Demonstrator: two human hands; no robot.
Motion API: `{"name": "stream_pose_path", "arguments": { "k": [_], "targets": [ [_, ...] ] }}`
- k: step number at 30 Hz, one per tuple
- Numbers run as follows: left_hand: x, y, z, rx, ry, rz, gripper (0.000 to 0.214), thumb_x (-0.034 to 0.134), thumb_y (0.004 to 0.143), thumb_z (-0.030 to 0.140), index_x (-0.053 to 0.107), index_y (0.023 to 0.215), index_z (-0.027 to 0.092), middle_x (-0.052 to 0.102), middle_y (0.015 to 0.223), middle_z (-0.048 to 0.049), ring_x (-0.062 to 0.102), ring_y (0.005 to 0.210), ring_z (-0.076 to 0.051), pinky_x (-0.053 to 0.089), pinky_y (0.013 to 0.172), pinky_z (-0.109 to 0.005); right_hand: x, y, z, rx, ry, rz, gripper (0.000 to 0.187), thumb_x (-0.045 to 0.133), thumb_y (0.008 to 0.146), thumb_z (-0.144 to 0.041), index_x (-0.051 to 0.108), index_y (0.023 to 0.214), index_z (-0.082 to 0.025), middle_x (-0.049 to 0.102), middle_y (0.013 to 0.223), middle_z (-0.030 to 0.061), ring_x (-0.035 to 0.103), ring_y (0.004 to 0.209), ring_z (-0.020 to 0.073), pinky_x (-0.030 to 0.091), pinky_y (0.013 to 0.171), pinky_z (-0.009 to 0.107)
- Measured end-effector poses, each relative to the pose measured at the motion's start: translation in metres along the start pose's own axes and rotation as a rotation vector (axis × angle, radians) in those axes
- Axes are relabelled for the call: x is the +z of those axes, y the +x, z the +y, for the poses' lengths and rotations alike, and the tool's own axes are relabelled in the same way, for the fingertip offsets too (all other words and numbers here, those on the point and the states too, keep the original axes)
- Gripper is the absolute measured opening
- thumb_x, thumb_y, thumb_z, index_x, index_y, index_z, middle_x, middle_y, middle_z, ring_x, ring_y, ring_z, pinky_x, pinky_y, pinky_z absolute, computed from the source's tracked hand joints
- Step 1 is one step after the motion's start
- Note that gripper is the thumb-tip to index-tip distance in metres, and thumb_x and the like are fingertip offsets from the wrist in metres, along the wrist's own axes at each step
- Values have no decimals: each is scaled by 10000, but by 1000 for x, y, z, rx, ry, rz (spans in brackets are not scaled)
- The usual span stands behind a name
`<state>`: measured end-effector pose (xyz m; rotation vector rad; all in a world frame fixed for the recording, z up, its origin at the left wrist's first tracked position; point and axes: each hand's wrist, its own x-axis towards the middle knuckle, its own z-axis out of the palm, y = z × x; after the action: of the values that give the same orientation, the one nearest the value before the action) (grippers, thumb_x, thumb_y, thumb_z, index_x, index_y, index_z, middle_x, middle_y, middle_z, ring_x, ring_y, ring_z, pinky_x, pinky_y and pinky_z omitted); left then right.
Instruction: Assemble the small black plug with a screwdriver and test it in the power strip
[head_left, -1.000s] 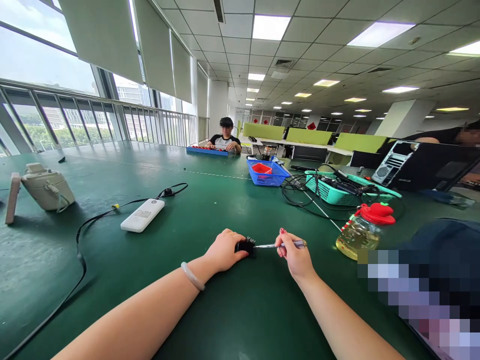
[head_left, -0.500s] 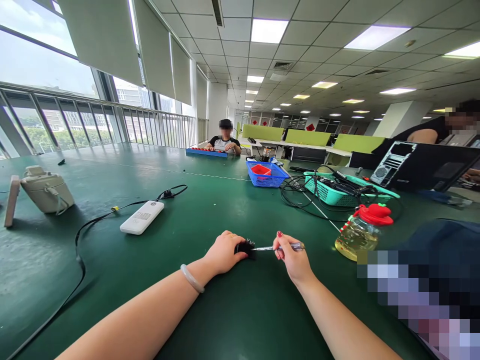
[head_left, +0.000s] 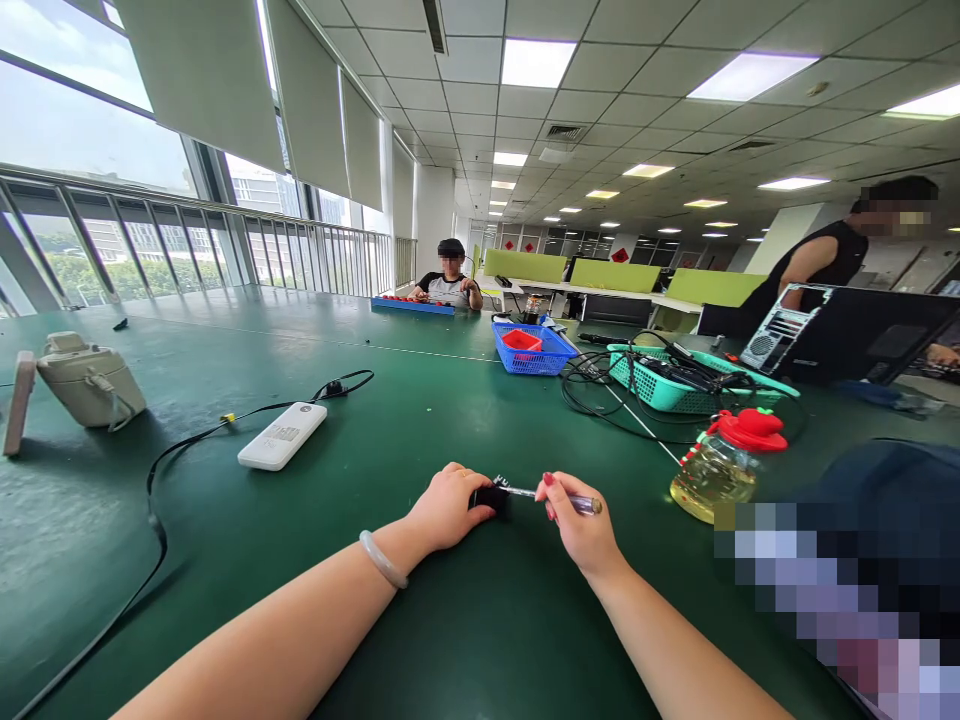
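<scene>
My left hand [head_left: 452, 505] rests on the green table, closed around a small black part [head_left: 491, 497] with metal bits along its top right edge. Its exact kind is hard to make out, since the fingers cover much of it. In my right hand [head_left: 581, 520] is a screwdriver [head_left: 585, 504] with a clear handle, pinched between thumb and fingers. Its thin metal shaft points left, and the tip meets the top edge of the black part.
A white power bank [head_left: 283, 437] and black cable [head_left: 156, 500] lie to the left, near a beige case [head_left: 90, 380]. Rightward stand a red-lidded jar [head_left: 716, 475], a green basket [head_left: 652, 385] of cables and a blue basket [head_left: 551, 350]. Two people are beyond.
My right hand has shifted slightly left and down, and the screwdriver tip sits higher on the black part, its shaft more tilted. The person at right has straightened up.
</scene>
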<state>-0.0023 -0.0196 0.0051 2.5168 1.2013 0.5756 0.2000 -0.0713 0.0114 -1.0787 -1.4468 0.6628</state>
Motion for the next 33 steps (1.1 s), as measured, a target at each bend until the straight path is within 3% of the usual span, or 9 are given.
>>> {"name": "stream_pose_path", "arguments": {
  "k": [6,9,12,17,21,27,33],
  "targets": [
    [-1,-1,2,-11,-1,3,316,670,811,328,667,1111,230,705,1093,-42,559,1076,-258,441,974,-390,-2,9,18,221,161,200,443,615,790,-618,607,644,-199,420,489,-43,405,445,114,330,438,243],
    [0,-2,2,-2,5,5,324,649,816,337,658,1125,240,701,1101,-39,550,1094,-263,436,983,-400,-1,12,19,236,202,253,391,726,700,-563,671,834,-200,538,622,-23,478,500,120,422,500,263],
    [0,-3,2,4,6,3,393,667,787,348,637,1165,248,694,1110,-42,544,1108,-269,434,985,-407,0,12,16,205,189,258,485,736,692,-546,672,1033,-208,628,816,25,563,632,152,489,624,303],
    [1,-3,1,5,-6,8,448,692,771,343,614,1204,257,686,1113,-40,540,1106,-271,436,983,-408,-1,7,10,85,39,199,434,510,868,-586,675,824,-186,510,607,-6,483,577,146,411,564,278],
    [1,-3,1,15,-11,-2,418,701,778,337,624,1184,268,686,1105,-34,540,1089,-263,437,978,-408,-5,5,9,103,-66,201,409,453,901,-511,599,683,-197,383,528,-40,360,484,123,295,475,264],
    [1,-1,1,29,-14,-1,428,727,766,351,635,1175,268,688,1098,-38,542,1086,-255,433,980,-390,-4,7,13,100,-129,120,267,431,892,-412,527,730,-222,377,523,-54,364,491,132,292,484,256],
    [0,0,-2,9,-19,-12,456,753,740,395,646,1165,268,691,1083,-43,544,1074,-264,442,957,-386,-3,6,9,106,-181,40,303,414,908,-442,495,709,-228,375,523,-55,349,479,129,287,475,256]
  ]
}}
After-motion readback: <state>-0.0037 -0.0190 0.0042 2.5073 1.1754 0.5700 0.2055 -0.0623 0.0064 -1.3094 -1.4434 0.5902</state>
